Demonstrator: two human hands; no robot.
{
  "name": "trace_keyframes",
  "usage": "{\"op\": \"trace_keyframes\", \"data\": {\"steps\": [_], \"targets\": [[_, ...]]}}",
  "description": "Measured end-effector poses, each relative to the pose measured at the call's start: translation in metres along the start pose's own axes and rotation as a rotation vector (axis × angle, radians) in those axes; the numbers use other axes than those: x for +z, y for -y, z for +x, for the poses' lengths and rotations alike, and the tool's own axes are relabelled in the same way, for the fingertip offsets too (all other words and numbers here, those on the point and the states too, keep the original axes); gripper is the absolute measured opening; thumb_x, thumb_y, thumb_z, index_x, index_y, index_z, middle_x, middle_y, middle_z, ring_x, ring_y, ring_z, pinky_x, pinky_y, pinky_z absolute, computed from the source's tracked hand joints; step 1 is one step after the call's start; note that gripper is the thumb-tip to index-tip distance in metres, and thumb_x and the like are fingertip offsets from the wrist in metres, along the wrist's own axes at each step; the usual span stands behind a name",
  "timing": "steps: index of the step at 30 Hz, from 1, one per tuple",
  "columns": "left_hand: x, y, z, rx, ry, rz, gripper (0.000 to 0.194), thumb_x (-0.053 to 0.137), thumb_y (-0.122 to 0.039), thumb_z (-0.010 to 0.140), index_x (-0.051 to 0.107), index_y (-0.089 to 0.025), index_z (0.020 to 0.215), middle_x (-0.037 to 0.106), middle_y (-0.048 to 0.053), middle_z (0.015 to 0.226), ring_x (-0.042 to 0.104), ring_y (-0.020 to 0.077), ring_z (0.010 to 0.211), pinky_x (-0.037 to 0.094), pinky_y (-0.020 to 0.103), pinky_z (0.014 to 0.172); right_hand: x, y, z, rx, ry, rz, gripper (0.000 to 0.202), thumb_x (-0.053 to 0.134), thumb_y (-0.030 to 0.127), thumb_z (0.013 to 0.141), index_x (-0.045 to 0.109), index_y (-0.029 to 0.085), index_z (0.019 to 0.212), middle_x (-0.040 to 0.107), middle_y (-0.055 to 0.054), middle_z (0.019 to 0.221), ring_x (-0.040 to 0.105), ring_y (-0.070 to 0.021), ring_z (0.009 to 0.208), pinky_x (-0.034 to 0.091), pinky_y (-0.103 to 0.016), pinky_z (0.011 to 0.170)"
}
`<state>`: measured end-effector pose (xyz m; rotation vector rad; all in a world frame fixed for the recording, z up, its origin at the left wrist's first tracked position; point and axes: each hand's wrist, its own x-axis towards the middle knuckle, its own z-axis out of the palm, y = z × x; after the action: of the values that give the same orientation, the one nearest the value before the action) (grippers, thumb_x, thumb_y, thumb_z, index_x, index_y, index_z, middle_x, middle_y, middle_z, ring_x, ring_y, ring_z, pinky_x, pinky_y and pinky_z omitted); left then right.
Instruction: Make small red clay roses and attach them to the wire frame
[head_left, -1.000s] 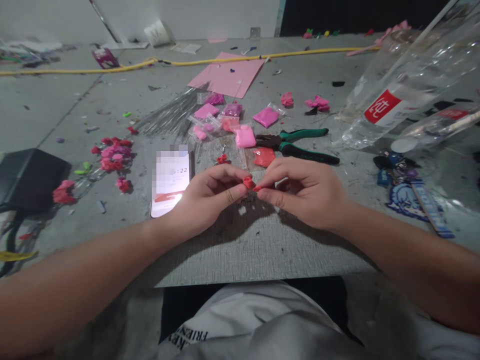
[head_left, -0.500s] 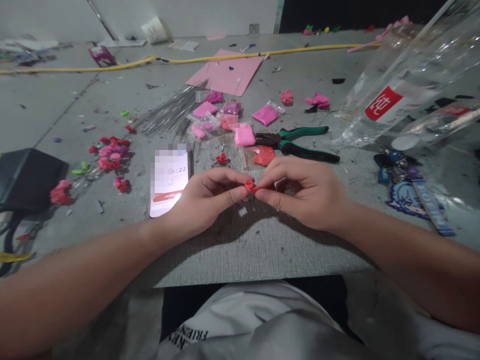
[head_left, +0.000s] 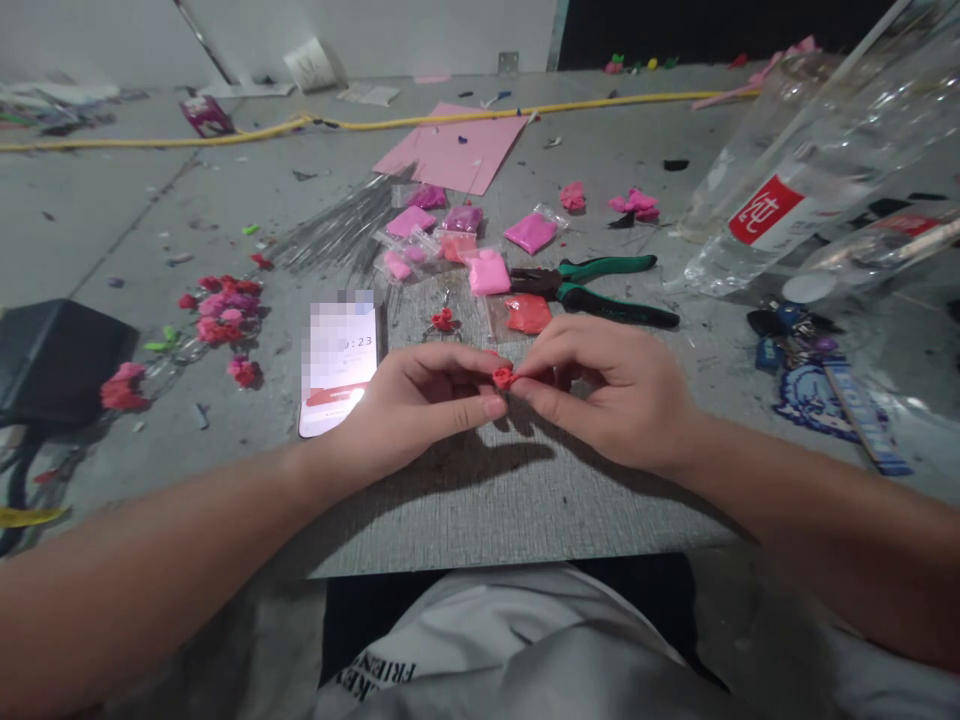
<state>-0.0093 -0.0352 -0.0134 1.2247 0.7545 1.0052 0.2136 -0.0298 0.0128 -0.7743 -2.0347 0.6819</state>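
Observation:
Between my fingertips is a small red clay flower, held over the grey tabletop. My left hand pinches it from the left with thumb and fingers. From the other side, the thumb and forefinger of my right hand close on its edge. Just beyond the hands lies a clear bag of red clay. Another small red flower rests on the table to its left. A lit phone showing a timer lies beside my left wrist.
Green-handled pliers lie behind my right hand, near several bags of pink clay. Thin wires spread at the back left, with finished clay flowers farther left. Plastic bottles and a keychain are at the right.
The red flower has turned slightly and sits a little lower between my fingertips. My left thumb has shifted slightly down and right. The phone's timer has advanced one second.

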Motion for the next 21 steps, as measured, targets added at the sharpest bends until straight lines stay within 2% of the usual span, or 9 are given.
{"op": "trace_keyframes", "data": {"steps": [4,11,16,21], "targets": [[0.0007,-0.0015,0.001,0.01,-0.004,0.029,0.017,0.088,-0.019,0.079,0.081,-0.021,0.093,0.079,0.004,0.091,0.074,0.0154,0.083,0.063,0.027,0.077,0.0012,-0.0002,-0.0023,-0.041,-0.007,-0.059,0.003,0.071,0.023,0.093,0.071,0.025,0.092,0.07,-0.001,0.083,0.062,-0.0152,0.07,0.05,-0.031,0.061],[0.0,-0.0029,0.0013,0.027,0.082,0.016,0.015,0.083,-0.017,0.085,0.082,-0.026,0.097,0.079,0.001,0.095,0.072,0.0111,0.086,0.059,0.021,0.077,0.0016,0.0006,-0.0051,-0.121,-0.045,-0.135,0.004,0.073,0.025,0.093,0.07,0.025,0.09,0.073,-0.003,0.089,0.063,-0.0162,0.073,0.05,-0.032,0.061],[-0.0019,-0.0037,0.0004,0.05,0.114,0.055,0.019,0.081,-0.019,0.088,0.084,-0.03,0.103,0.08,0.003,0.104,0.073,0.013,0.094,0.059,0.022,0.082,0.002,0.0019,-0.0036,-0.144,-0.078,-0.137,0.009,0.075,0.027,0.091,0.068,0.025,0.086,0.07,-0.002,0.082,0.06,-0.0146,0.066,0.047,-0.031,0.057],[-0.0035,-0.0059,0.0012,0.09,0.185,0.102,0.022,0.078,-0.021,0.091,0.083,-0.029,0.111,0.077,0.007,0.114,0.072,0.0181,0.103,0.06,0.028,0.087,0.003,-0.0005,-0.0041,-0.168,-0.081,-0.124,0.014,0.079,0.024,0.087,0.066,0.022,0.085,0.068,-0.001,0.08,0.059,-0.0136,0.066,0.046,-0.029,0.06]]}}
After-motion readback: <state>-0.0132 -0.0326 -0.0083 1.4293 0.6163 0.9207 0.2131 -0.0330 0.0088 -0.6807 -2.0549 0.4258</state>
